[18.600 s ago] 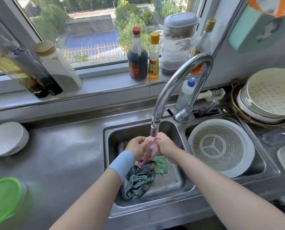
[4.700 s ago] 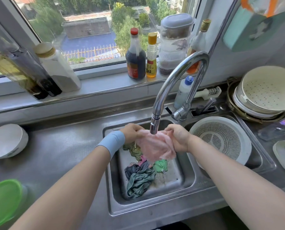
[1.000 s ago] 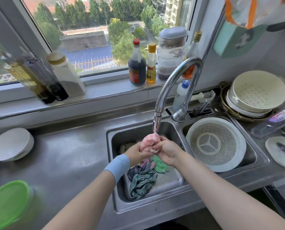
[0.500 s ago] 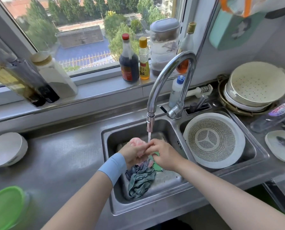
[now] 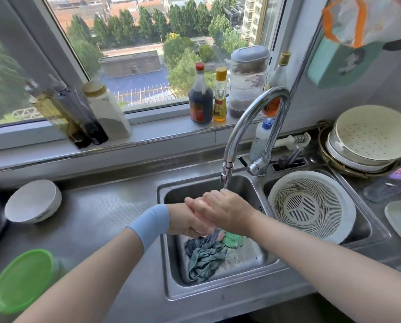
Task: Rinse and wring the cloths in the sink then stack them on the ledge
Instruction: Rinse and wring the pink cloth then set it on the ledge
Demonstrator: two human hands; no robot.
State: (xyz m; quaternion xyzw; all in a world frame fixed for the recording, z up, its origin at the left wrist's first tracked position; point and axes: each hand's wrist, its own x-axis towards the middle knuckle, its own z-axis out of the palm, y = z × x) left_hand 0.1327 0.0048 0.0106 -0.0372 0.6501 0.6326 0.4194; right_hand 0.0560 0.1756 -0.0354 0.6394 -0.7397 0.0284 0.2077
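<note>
Hands have closed tighter since a moment ago, pink cloth (image 5: 198,207) now nearly hidden. Left hand (image 5: 183,221) grips the cloth from below, right hand (image 5: 228,212) curled over it, both under the tap (image 5: 227,173) above the sink (image 5: 168,255). Other cloths (image 5: 204,259) lie bunched on the sink floor beneath them.

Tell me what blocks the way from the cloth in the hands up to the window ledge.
The faucet arches up just behind the left hand and right hand. Straight back, the dark sauce bottle and yellow-capped bottle occupy the ledge. Left of them the ledge is bare, and nothing visible blocks that path.
</note>
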